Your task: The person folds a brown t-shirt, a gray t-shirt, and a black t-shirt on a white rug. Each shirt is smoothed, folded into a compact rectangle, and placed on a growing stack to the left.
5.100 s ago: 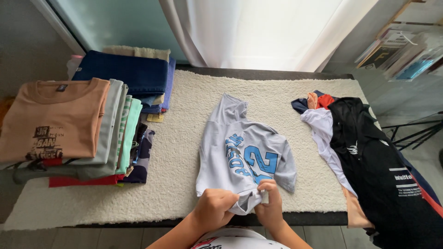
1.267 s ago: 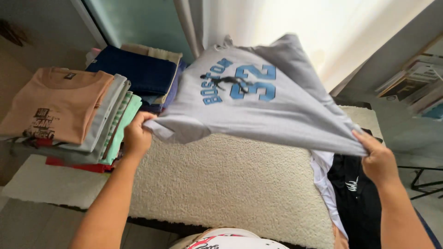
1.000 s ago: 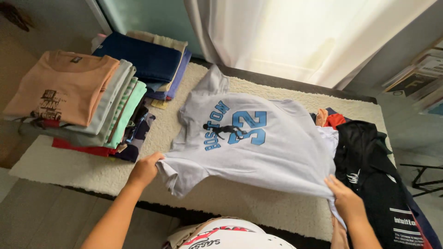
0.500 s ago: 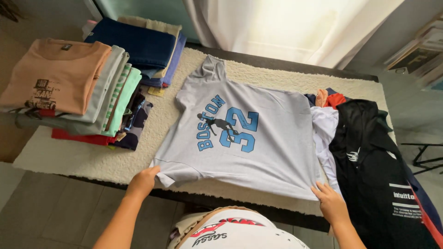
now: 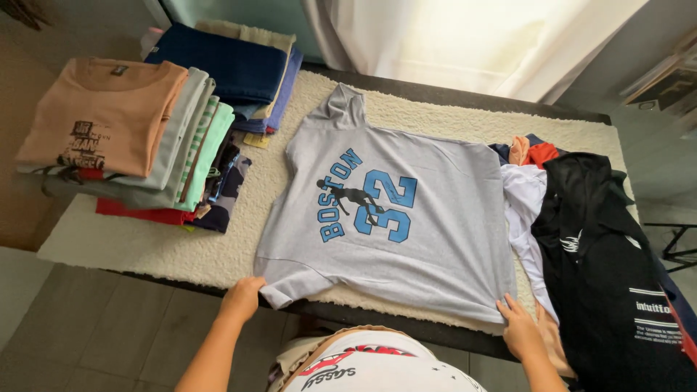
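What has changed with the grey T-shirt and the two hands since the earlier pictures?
The grey T-shirt was crumpled, was lifted and shaken out, and now lies spread flat, print up, on the cream mat. The left hand and right hand came down to its near edge. The folded stacks and the black garment stayed put.

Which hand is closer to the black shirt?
Right. The right hand sits at the grey shirt's near corner, just beside the black shirt; the left hand is across the grey shirt.
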